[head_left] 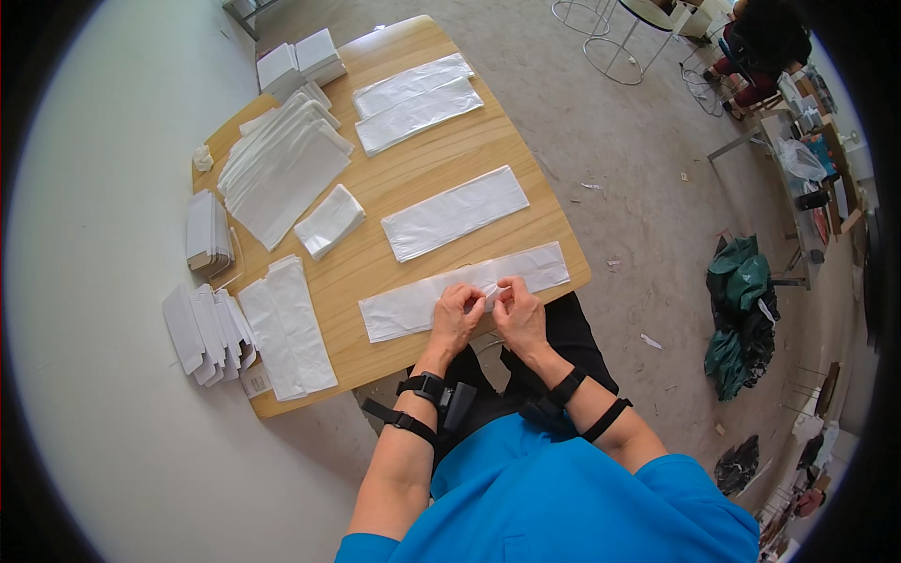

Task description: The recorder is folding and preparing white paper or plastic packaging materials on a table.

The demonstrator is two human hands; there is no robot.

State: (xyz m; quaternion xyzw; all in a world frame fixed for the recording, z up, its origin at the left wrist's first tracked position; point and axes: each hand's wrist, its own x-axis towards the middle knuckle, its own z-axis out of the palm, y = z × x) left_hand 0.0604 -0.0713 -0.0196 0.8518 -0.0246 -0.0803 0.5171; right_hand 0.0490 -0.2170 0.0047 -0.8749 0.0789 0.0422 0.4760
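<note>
In front of me a long, folded strip of thin white paper (394,314) lies across the near edge of the wooden table (450,352). My left hand (458,312) and my right hand (519,314) are close together at its middle. Both hands have their fingers pinched on the strip's near side, where the paper creases up a little between them. What exactly lies between the fingertips is partly hidden. Just beyond, a second folded white strip (455,214) lies flat, touched by neither hand.
Farther back lie two overlapping white strips (418,103). To the left are a fanned pile of white sheets (282,169), a small folded stack (330,221), a flat stack (289,328) and white cartons (202,328). Green and black plastic bags (737,319) sit on the floor at right; a person (765,47) sits beyond.
</note>
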